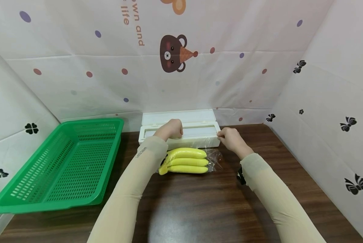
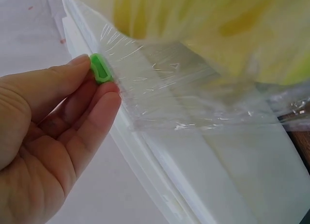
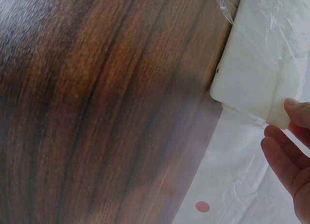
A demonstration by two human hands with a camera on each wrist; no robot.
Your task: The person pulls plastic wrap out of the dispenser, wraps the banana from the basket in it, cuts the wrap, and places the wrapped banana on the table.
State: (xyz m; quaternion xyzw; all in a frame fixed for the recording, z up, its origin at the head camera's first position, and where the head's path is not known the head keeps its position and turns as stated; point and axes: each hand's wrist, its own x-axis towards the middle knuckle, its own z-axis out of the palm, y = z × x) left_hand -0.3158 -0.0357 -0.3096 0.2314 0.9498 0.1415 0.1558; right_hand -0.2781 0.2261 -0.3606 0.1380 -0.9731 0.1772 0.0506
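A long white cling film dispenser [image 1: 196,142] stands at the back of the table, its lid [image 1: 181,116] tipped back. My left hand [image 1: 171,129] is over its front edge. In the left wrist view, thumb and fingers pinch a small green slide cutter [image 2: 101,69] at the edge of the clear film [image 2: 160,79]. My right hand [image 1: 232,139] grips the dispenser's right end corner between thumb and fingers, as the right wrist view also shows. Just in front lies a bunch of yellow bananas [image 1: 188,161] with clear film over and around it; film reaches up the dispenser's front.
On the left is a green slotted plastic basket [image 1: 84,168] with raised walls. The dark wooden table [image 1: 199,209] extends in front of the bananas. A printed white cloth [image 1: 239,84] hangs behind the dispenser and along both sides.
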